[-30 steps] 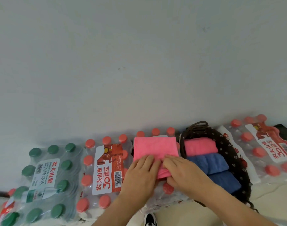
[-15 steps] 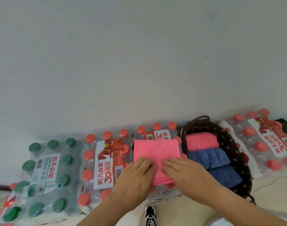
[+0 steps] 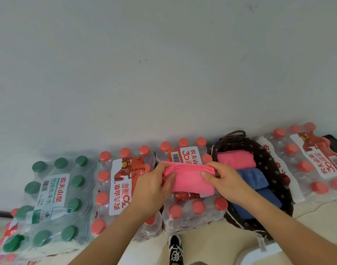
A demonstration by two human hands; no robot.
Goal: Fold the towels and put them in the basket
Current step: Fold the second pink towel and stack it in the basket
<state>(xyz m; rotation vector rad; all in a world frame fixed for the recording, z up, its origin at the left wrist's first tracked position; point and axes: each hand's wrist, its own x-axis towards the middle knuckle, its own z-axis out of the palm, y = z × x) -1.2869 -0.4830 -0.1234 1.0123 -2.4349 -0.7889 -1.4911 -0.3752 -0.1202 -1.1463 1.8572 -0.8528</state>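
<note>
A folded pink towel [image 3: 189, 179] lies on a pack of red-capped water bottles [image 3: 190, 209]. My left hand [image 3: 154, 186] grips its left end and my right hand [image 3: 224, 180] grips its right end, thumbs on top and fingers curled over the far edge. Just to the right stands a dark brown patterned basket [image 3: 272, 173]. Inside it lie a folded pink towel [image 3: 235, 159] at the back and two folded blue towels [image 3: 252, 178] in front of it, the nearer blue one partly hidden by my right forearm.
Shrink-wrapped bottle packs line the white wall: a green-capped pack [image 3: 49, 197] at left, a red-capped pack [image 3: 121, 184] beside it, another red-capped pack [image 3: 307, 163] right of the basket. A black-and-white shoe [image 3: 175, 249] shows on the floor below.
The pink towel has been folded over once more into a narrower bundle, and both hands moved from pressing its near edge to gripping its two ends.
</note>
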